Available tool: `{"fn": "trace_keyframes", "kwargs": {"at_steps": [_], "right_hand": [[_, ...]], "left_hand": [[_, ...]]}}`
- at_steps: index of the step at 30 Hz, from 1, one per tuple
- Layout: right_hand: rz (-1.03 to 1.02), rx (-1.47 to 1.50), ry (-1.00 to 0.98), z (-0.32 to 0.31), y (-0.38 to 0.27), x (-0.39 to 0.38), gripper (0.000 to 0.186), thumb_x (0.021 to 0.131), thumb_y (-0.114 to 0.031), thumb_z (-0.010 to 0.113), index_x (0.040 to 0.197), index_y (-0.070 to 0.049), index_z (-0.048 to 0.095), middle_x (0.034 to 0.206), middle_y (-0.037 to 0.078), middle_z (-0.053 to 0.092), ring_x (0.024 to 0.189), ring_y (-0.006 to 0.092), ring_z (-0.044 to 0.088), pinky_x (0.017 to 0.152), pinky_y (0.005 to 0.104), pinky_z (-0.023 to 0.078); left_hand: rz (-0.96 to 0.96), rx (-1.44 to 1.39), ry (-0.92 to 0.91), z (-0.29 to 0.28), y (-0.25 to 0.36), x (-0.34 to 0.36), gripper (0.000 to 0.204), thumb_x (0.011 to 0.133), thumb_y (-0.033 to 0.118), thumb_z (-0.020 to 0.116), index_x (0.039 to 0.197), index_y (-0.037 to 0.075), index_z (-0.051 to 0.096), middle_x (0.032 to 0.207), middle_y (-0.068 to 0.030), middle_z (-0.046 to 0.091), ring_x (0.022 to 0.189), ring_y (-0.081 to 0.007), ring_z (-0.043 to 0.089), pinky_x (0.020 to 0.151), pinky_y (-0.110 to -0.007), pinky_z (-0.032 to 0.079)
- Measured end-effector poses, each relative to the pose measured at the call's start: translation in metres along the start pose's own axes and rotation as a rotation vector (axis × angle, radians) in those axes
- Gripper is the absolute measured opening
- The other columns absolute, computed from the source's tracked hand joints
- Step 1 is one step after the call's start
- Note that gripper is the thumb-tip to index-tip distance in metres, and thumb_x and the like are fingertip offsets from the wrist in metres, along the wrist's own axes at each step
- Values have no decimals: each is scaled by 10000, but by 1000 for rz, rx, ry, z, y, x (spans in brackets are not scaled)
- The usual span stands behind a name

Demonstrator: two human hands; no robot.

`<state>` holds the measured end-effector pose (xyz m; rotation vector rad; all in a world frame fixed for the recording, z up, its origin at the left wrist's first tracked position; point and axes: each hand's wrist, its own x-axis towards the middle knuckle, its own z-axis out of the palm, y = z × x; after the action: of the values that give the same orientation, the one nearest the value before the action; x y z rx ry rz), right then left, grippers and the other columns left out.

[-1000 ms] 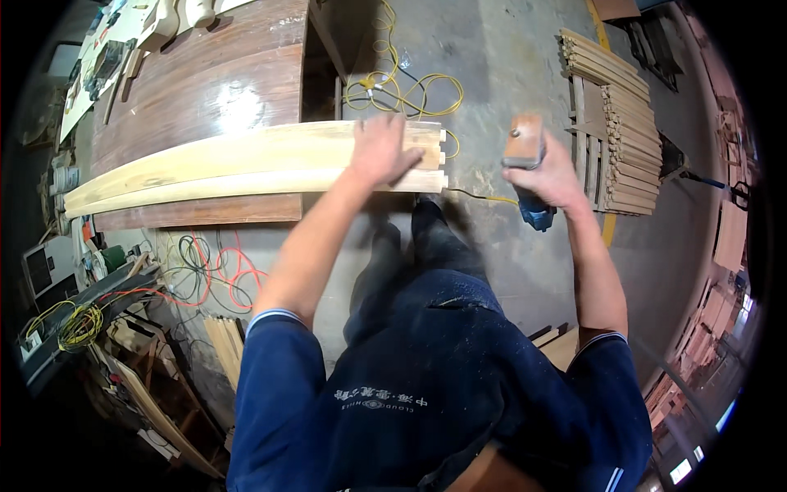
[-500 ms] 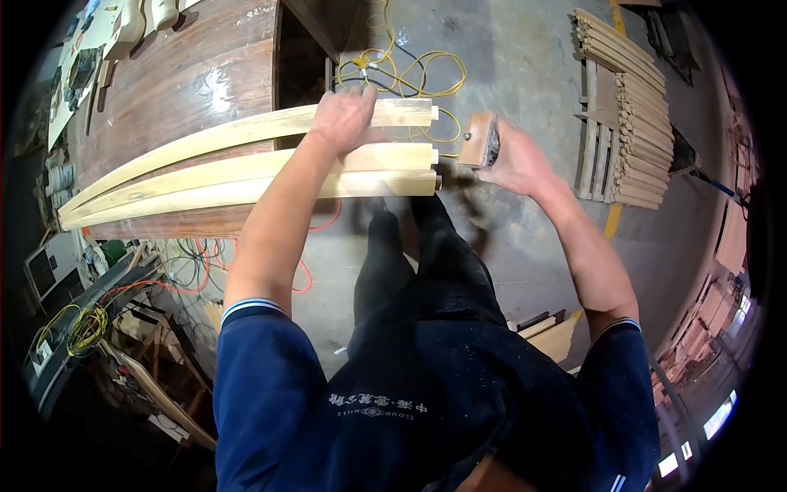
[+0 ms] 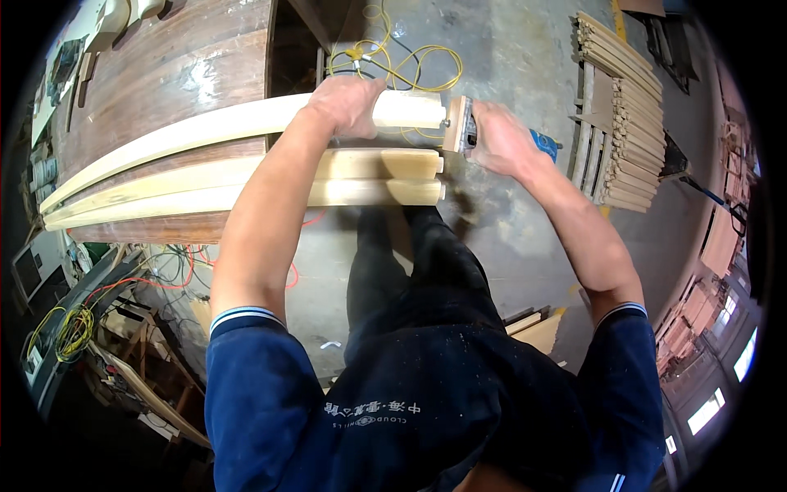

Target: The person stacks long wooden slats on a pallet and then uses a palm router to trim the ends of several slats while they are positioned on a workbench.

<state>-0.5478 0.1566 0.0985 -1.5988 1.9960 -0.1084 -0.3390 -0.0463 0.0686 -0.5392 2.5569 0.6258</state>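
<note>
Three long, pale, curved wooden slats lie across the brown table and reach out past its right edge. My left hand (image 3: 344, 107) is closed around the farthest slat (image 3: 229, 123) near its right end. In my right hand (image 3: 504, 141) is a handheld power tool (image 3: 457, 125) with a wooden plate on its front and a blue rear part behind my wrist. The plate is upright at the end of the farthest slat, against it or very close. Two nearer slats (image 3: 379, 166) rest side by side, with small tenons at their right ends.
The table (image 3: 197, 66) holds pale shaped wooden parts (image 3: 106, 29) at its far left. Yellow cable (image 3: 438, 70) coils on the floor beyond. A pallet (image 3: 592, 123) of stacked wooden strips (image 3: 635, 148) stands right. Red and yellow cables (image 3: 75, 334) lie at lower left.
My right hand has turned the tool and brought it left and up to the farthest slat's end. That slat has shifted slightly away from the nearer two, with my left hand on it.
</note>
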Motion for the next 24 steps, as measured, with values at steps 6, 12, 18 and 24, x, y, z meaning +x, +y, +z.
{"fn": "trace_keyframes", "kwargs": {"at_steps": [6, 12, 18, 24], "right_hand": [[-20, -40, -74, -3, -9, 11, 515, 709, -128, 799, 1171, 8, 615, 1130, 255, 663, 1106, 460, 616, 974, 516, 510], [-24, -87, -22, -2, -10, 13, 479, 686, -114, 814, 1114, -8, 627, 1078, 240, 668, 1072, 449, 623, 946, 498, 518], [-34, -71, -81, -5, -7, 18, 499, 678, -119, 828, 1117, 0, 622, 1071, 252, 666, 1064, 459, 624, 946, 497, 516], [-45, -94, -103, -7, -7, 21, 508, 695, -148, 811, 1123, 31, 603, 1066, 268, 666, 1071, 456, 634, 946, 513, 522]], "left_hand": [[20, -53, 2, -1, -4, 1, 427, 672, 177, 721, 1059, 17, 637, 846, -187, 726, 866, -390, 706, 783, -483, 568], [12, -42, 15, -2, -5, 1, 438, 678, 179, 727, 1076, 21, 635, 837, -183, 724, 850, -385, 706, 767, -484, 568], [24, -36, 37, 1, -6, 1, 458, 681, 184, 735, 1098, 25, 632, 824, -179, 721, 843, -382, 709, 764, -483, 573], [32, -34, 37, 3, -5, 0, 480, 678, 192, 737, 1117, 27, 638, 826, -179, 723, 844, -382, 713, 767, -487, 574]]}}
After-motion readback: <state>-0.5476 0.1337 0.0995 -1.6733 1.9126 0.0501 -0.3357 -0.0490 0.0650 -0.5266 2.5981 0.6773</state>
